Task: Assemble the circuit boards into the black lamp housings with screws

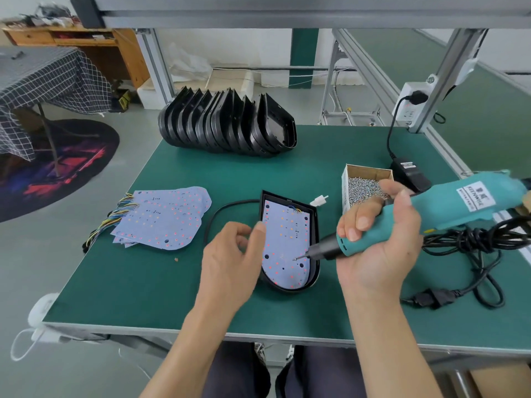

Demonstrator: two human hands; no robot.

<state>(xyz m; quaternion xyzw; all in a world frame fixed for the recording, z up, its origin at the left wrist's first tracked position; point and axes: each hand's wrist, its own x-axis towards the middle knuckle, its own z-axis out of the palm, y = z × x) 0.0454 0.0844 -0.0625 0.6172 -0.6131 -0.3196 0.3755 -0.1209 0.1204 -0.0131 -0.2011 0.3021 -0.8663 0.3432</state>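
Your right hand (376,239) grasps the teal screwdriver (425,216), its bit aimed left onto the circuit board (284,242) seated in the black housing (314,225) at frame centre; your left hand (230,259), fingers loosely curled and holding nothing, hovers at the board's left edge, long axis running up-frame

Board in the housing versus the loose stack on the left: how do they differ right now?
The seated board lies alone inside a black housing, with the screwdriver tip over it. The stack holds several boards, fanned out on the bare mat, with wires trailing left. Both are pale, rounded at one end and dotted red.
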